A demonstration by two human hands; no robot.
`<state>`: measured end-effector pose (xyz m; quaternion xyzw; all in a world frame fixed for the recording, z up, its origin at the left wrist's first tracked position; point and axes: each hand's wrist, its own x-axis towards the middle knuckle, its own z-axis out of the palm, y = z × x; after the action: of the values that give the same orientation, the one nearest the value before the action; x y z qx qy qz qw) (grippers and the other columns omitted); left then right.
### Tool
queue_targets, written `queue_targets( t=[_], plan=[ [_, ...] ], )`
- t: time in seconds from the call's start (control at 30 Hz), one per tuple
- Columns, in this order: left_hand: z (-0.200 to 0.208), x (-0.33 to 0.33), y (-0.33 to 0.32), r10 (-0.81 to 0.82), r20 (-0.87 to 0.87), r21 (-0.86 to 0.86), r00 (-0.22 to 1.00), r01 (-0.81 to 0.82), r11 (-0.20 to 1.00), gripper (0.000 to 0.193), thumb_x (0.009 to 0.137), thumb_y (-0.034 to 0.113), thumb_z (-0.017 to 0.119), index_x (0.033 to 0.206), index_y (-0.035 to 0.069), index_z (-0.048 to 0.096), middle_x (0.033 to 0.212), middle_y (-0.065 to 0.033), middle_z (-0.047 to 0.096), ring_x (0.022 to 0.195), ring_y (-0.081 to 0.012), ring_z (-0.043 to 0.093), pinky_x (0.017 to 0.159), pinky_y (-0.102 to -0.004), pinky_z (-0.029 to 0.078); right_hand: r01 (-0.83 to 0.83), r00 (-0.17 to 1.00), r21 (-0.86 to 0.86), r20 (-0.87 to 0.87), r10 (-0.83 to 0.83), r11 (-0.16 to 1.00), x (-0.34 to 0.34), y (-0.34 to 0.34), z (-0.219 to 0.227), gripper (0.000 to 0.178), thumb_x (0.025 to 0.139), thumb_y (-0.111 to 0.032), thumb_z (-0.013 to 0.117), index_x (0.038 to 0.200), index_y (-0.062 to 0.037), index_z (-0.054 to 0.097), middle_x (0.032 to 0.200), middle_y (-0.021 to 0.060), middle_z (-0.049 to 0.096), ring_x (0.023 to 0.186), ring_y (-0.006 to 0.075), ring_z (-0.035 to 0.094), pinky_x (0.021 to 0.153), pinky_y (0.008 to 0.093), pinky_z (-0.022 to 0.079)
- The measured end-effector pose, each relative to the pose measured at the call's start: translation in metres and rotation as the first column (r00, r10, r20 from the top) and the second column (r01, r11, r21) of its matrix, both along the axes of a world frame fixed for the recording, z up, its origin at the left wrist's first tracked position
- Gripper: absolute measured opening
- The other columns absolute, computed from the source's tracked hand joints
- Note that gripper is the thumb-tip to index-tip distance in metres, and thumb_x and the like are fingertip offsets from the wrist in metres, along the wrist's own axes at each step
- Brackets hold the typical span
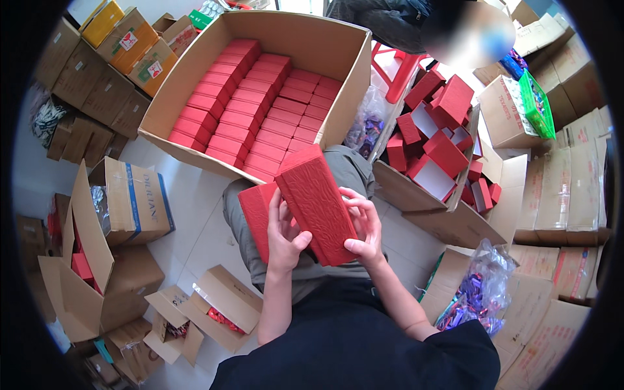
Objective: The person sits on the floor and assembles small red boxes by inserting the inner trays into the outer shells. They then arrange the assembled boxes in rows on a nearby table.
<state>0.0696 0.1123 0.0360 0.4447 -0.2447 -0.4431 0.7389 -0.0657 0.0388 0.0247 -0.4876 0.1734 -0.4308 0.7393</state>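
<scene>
Red textured box (316,207), long, grasped in both hands above the lap, tilted, far end leaning left. Left hand (285,235) grips its left side, thumb at the near part, fingers up along the edge. Right hand (366,226) grips the right side, thumb by the near corner, fingers bent. Neither hand released. Second box (252,211), also red, rests on the left thigh, partly covered by the left hand and the held box; can't tell if that hand touches it. Trousers (351,170) grey-green, shirt (351,338) dark.

Ahead: big carton (354,78), top open, packed with red boxes (260,110) in rows. Right of it: second carton (406,185), heaped with loose red box parts (453,101), several showing white insides. Between the two, clear bag (372,114) with purple packets. Red stool (398,75) behind. Far right, green basket (538,107) on a carton. Lower right, beside right arm: plastic bag (484,279), purple-blue packets inside. Left: blue-striped carton (146,201); lower left, small carton (227,299) with red items, on tiled floor (201,244). Top edge: another person (383,19), dark clothing, only partly in view.
</scene>
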Motion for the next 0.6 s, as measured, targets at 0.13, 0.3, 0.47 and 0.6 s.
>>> queue_targets(
  t=[0.13, 0.3, 0.47, 0.6],
  plan=[
    [0.008, 0.001, -0.005, 0.032, 0.011, 0.012, 0.999, -0.032, 0.999, 0.091, 0.06, 0.019, 0.07, 0.132, 0.002, 0.017, 0.123, -0.0134, 0.038, 0.116, -0.0236, 0.038, 0.096, -0.0376, 0.033, 0.076, 0.996, 0.056, 0.036, -0.078, 0.996, 0.001, -0.001, 0.001, 0.064, 0.056, -0.019, 0.069, 0.112, -0.0054, 0.043, 0.123, 0.0149, 0.035, 0.113, 0.0258, 0.039, 0.097, 0.0367, 0.028],
    [0.011, 0.001, -0.003, 0.048, 0.026, 0.04, 0.999, -0.049, 0.998, 0.089, 0.06, 0.017, 0.069, 0.131, 0.002, 0.018, 0.122, -0.0134, 0.038, 0.115, -0.0231, 0.039, 0.095, -0.0371, 0.035, 0.036, 0.998, 0.116, 0.051, -0.042, 0.993, 0.002, -0.001, -0.001, 0.067, 0.056, -0.019, 0.069, 0.115, -0.0054, 0.041, 0.122, 0.013, 0.036, 0.113, 0.0243, 0.038, 0.097, 0.0362, 0.027],
    [0.0, 0.016, 0.003, -0.053, -0.004, 0.044, 0.999, 0.053, 0.998, 0.083, 0.062, 0.015, 0.064, 0.13, 0.002, 0.02, 0.122, -0.0141, 0.037, 0.115, -0.0236, 0.038, 0.095, -0.0375, 0.034, -0.192, 0.968, 0.129, -0.136, 0.209, 0.973, -0.008, -0.018, 0.004, 0.091, 0.058, -0.025, 0.071, 0.132, -0.0089, 0.021, 0.131, 0.0138, 0.029, 0.117, 0.0241, 0.035, 0.098, 0.0363, 0.025],
    [0.013, 0.0, 0.004, -0.268, 0.186, 0.165, 0.945, 0.238, 0.957, 0.081, 0.062, 0.016, 0.06, 0.131, 0.003, 0.019, 0.129, -0.0153, 0.029, 0.119, -0.0241, 0.034, 0.096, -0.0371, 0.032, -0.117, 0.965, 0.018, -0.234, 0.118, 0.993, -0.001, -0.022, 0.031, 0.103, 0.061, -0.036, 0.073, 0.136, -0.0103, 0.007, 0.135, 0.0136, 0.023, 0.125, 0.0249, 0.026, 0.101, 0.0375, 0.021]
  ],
)
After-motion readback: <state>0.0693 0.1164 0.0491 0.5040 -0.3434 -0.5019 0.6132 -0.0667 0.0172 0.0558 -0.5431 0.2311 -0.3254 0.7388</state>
